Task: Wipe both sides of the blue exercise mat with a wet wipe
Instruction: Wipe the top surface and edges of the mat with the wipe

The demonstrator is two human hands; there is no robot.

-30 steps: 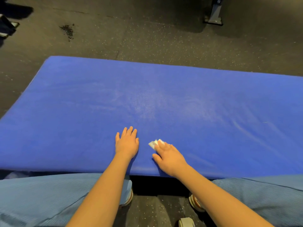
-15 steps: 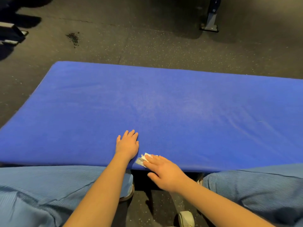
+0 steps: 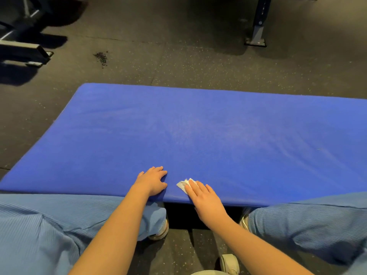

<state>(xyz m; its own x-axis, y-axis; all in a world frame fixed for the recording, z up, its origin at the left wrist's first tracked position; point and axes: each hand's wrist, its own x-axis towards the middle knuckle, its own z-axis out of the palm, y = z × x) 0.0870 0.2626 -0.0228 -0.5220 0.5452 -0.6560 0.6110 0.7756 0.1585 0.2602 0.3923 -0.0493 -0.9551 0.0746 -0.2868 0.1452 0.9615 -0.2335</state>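
The blue exercise mat [image 3: 218, 135] lies flat on the dark floor, stretching out of view on the right. My left hand [image 3: 152, 180] rests palm down near the mat's near edge, its fingers slightly curled and holding nothing. Just to its right, my right hand [image 3: 204, 195] presses a small crumpled white wet wipe [image 3: 183, 184] flat against the mat at the near edge. Only the wipe's left end shows past my fingertips.
My knees in light blue trousers [image 3: 49, 225] frame the near edge, shoes below them. A grey bench foot [image 3: 25, 54] stands at the far left and a metal equipment post [image 3: 257, 34] at the far right. A small dark debris patch [image 3: 101, 56] marks the speckled rubber floor.
My right hand slid the wipe back toward the near edge, then a little forward again. My left hand stayed in place, its fingers curling slightly. The camera tilted, showing more floor.
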